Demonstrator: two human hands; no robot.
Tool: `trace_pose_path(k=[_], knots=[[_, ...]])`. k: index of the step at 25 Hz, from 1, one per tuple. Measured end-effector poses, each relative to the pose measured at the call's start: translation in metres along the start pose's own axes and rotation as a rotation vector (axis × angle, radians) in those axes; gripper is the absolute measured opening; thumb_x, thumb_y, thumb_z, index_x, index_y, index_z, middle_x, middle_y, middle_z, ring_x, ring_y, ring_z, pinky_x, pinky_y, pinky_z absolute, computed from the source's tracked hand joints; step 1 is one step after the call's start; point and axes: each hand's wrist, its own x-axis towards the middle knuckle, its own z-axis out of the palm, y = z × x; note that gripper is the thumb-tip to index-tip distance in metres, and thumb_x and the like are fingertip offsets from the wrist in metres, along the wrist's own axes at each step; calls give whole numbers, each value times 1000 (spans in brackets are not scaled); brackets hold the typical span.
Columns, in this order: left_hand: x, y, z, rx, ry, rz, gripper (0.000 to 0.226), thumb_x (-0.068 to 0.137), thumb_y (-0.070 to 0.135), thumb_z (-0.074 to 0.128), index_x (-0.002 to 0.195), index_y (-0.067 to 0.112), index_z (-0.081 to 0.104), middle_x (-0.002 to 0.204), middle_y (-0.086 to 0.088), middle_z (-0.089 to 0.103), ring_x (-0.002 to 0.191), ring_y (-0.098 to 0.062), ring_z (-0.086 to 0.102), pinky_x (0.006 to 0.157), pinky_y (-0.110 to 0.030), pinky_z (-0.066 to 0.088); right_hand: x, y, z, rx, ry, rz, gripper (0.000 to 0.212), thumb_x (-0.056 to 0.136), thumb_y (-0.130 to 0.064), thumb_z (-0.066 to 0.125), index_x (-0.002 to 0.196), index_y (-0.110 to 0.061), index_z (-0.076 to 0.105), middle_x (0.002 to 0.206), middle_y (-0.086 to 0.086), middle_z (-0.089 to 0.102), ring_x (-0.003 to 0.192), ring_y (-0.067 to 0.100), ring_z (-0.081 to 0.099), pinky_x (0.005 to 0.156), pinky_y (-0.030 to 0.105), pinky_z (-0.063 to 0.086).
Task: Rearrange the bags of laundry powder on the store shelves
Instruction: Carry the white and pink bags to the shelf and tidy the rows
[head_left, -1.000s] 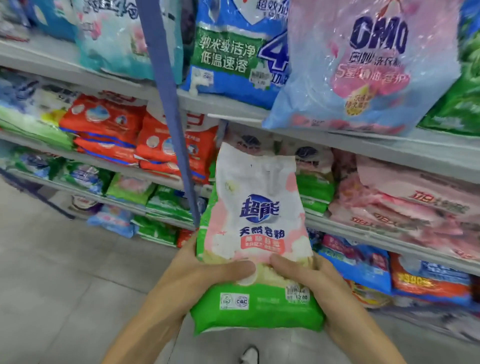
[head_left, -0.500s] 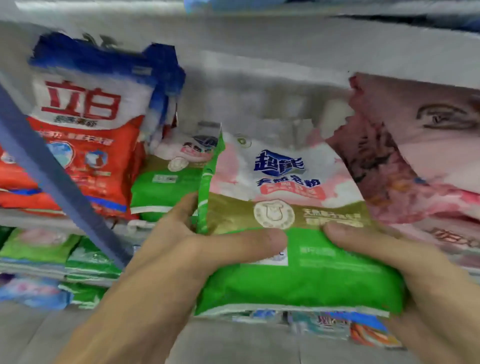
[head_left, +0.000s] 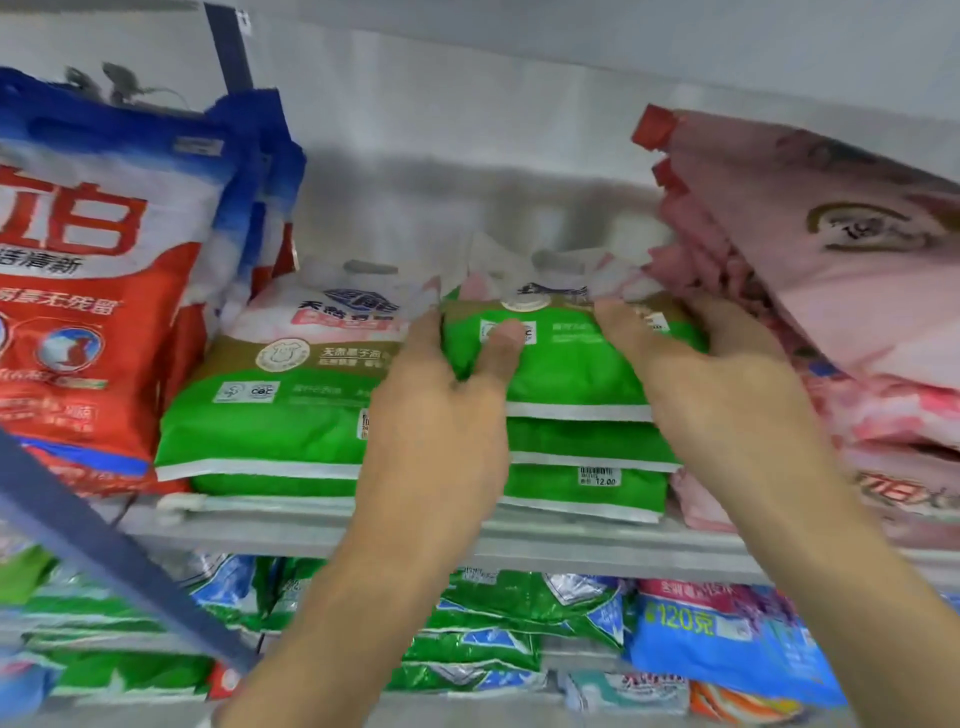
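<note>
A green-and-white bag of laundry powder (head_left: 566, 364) lies on top of a stack of two like bags (head_left: 587, 467) on the middle shelf (head_left: 311, 535). My left hand (head_left: 441, 395) grips its left end, thumb on top and fingers curled round the side. My right hand (head_left: 706, 374) lies on its right end, fingers spread over the top. Another stack of the same green bags (head_left: 270, 410) lies just to the left.
Red, white and blue bags (head_left: 93, 291) stand at the left. Pink bags (head_left: 841, 291) are piled at the right, close against my right hand. A dark blue upright (head_left: 104, 551) slants across the lower left. The lower shelf holds several green and blue bags (head_left: 519, 629).
The bag I held in front of the shelf has gone in onto the right green stack. Both hands moved forward with it and the view came closer.
</note>
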Motion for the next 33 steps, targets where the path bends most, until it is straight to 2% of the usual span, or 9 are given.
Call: trace_pose_path(k=[4,9,12,14,17,21,26,28,33], knots=[[-6,-12,10,80,67,61,45,96,57,52,137,41,46,101,11,71,92,-13,68,86,-32,53,11,38,-2,87,157,113,39,82,-53,75,105,-21,71,84,-11,76,83,12,71,75,28,54],[26,3,-3,-175,70,-101,49,97,33,63,144,32,48,142,14,54,121,2,55,106,-16,39,32,39,3,249,319,-97,40,81,-31,70,119,-19,70,96,-6,77,90,18,73,90,42,58],[29,2,1,-4,-8,-35,47,102,27,57,148,30,48,137,17,53,70,25,52,63,9,32,38,51,11,148,328,-117,33,93,-25,67,125,-23,68,85,-12,71,78,9,68,81,19,56],[19,-3,1,106,-18,-9,47,101,27,56,147,30,49,132,12,59,64,18,54,58,5,34,33,59,10,81,340,-121,30,94,-20,65,124,-24,69,88,-15,70,79,8,67,77,13,53],[9,-15,2,239,-42,77,45,103,38,48,148,41,43,129,-1,65,91,-10,63,90,-21,48,30,65,10,-10,313,-119,35,99,-21,59,133,-26,64,113,-16,69,92,-3,59,80,0,38],[0,-22,3,431,-39,195,45,106,35,40,151,35,40,167,11,15,147,-12,31,107,-1,4,19,69,7,-202,256,-169,39,101,-23,55,139,-22,60,147,-5,55,136,7,45,106,13,29],[-10,-31,8,606,62,289,42,107,31,35,144,22,53,150,7,51,136,-18,50,109,-29,39,9,80,3,-239,253,-231,39,101,-23,52,139,-21,61,151,-10,47,143,3,36,120,36,33],[-16,-33,8,709,126,270,41,105,30,38,139,20,59,143,5,58,133,-25,55,101,-38,50,8,82,6,-289,264,-236,39,102,-25,49,139,-21,60,152,-8,47,142,6,37,120,25,26],[-24,-41,-2,765,-35,345,48,103,24,42,146,6,47,150,-10,50,138,-26,49,113,-35,36,-14,81,7,-317,227,-234,41,102,-32,50,142,-27,54,156,-11,41,147,3,29,117,18,21]])
